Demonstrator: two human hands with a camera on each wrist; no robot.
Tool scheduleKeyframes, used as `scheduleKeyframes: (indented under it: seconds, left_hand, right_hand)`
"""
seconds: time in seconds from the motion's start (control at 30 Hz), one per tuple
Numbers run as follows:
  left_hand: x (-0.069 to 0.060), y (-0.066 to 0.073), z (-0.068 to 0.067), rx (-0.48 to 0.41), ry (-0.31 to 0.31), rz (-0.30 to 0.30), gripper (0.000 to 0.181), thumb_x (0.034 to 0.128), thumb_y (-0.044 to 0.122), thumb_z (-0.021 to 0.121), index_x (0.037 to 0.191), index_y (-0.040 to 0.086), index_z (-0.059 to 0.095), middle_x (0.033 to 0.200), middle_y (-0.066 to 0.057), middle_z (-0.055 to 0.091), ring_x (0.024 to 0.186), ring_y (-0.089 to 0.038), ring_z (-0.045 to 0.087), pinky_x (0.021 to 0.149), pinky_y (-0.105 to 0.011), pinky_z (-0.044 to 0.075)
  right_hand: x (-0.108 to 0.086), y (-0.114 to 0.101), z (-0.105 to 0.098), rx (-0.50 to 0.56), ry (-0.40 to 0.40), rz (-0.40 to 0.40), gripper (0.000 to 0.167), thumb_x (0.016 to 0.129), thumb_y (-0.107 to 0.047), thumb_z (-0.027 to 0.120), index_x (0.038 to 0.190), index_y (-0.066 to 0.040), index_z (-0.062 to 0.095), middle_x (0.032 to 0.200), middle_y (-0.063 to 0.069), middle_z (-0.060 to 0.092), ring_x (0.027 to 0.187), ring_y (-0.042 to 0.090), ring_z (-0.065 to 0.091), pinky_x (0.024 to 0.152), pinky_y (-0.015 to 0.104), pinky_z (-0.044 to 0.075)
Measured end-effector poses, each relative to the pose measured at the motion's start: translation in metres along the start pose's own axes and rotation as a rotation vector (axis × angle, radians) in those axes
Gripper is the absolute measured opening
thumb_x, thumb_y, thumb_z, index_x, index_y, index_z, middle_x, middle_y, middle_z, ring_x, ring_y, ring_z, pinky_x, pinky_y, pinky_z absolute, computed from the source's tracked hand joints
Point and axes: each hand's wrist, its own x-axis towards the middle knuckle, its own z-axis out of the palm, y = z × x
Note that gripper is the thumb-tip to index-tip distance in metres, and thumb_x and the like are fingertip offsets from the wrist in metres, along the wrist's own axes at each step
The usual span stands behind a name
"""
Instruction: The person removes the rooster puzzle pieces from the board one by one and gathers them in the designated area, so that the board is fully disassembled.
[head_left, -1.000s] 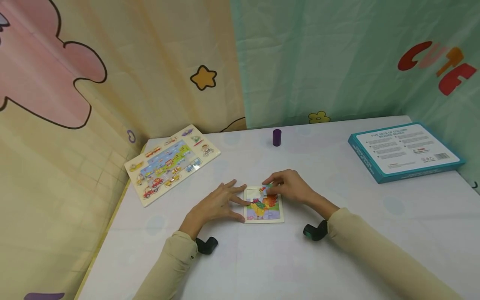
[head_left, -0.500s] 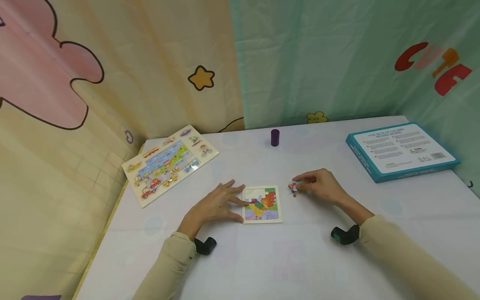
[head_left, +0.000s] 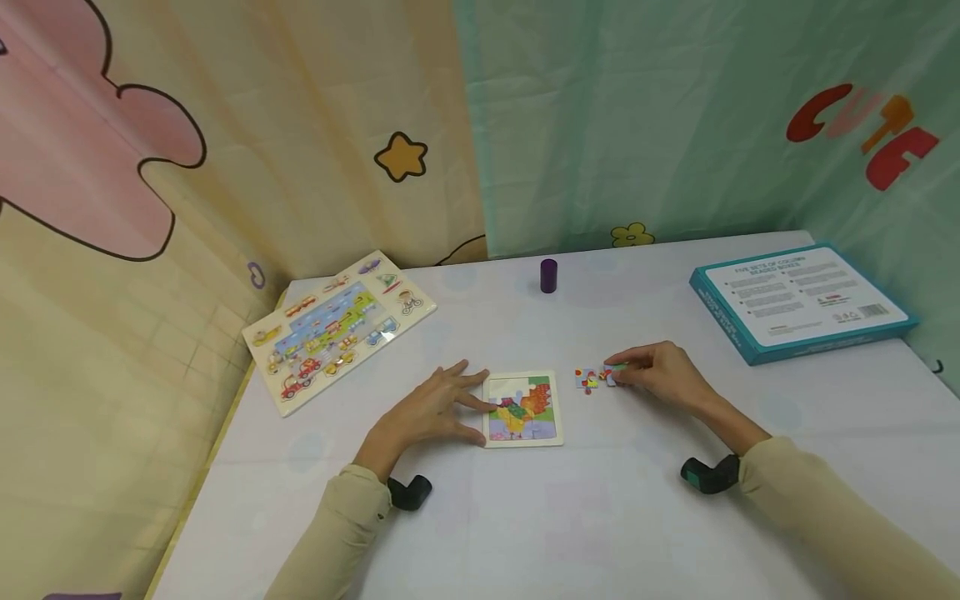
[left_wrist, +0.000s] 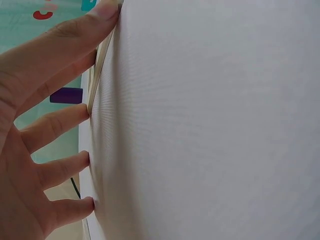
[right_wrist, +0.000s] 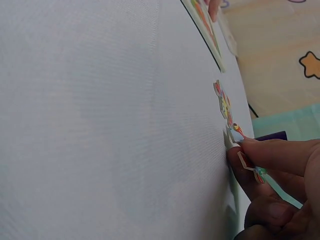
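Vehicle board (head_left: 339, 333) — left | upright purple cylinder (head_left: 548, 276) | teal box (head_left: 804, 304) — right

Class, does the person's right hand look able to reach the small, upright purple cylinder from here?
Probably yes: only bare white tablecloth separates the right hand and purple cylinder, though its fingers pinch a colourful jigsaw piece.

On the white-covered table (head_left: 510, 525), the left hand (head_left: 433, 410) touches the left edge of a square, pale-framed rooster puzzle (head_left: 536, 406). Right of it lie 1 multicoloured jigsaw piece (head_left: 587, 380), then the right hand (head_left: 663, 377), holding another. Far left lies a rectangular cream vehicle board (head_left: 336, 367); far right, a flat teal box (head_left: 810, 304); between them, a purple cylinder (head_left: 549, 276).
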Motion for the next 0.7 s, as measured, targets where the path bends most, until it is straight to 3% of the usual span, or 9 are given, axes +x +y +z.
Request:
scheduleKeyframes:
  seconds: [0.33, 0.7]
  left_hand:
    - [0.0005, -0.0010, -0.0001, -0.002, 0.008, 0.006, 0.053, 0.0705, 0.044, 0.086, 0.118, 0.025, 0.074, 0.152, -0.004, 0.043, 0.148, -0.034, 0.019, 0.116, -0.059, 0.015]
    - [-0.0001, -0.0006, 0.0007, -0.011, 0.011, 0.011, 0.052, 0.0699, 0.043, 0.087, 0.117, 0.024, 0.074, 0.151, -0.005, 0.043, 0.148, -0.035, 0.020, 0.116, -0.060, 0.015]
  right_hand:
    - [0.0006, -0.0070, 0.0005, -0.084, 0.019, -0.022, 0.023, 0.086, -0.018, 0.074, 0.107, -0.008, 0.077, 0.077, 0.002, 0.062, 0.072, 0.019, 0.047, 0.053, 0.025, 0.036]
    - [-0.0011, -0.0047, 0.0002, -0.128, 0.057, 0.019, 0.023, 0.084, -0.023, 0.077, 0.103, -0.011, 0.079, 0.090, 0.006, 0.069, 0.082, 0.022, 0.052, 0.060, 0.029, 0.039]
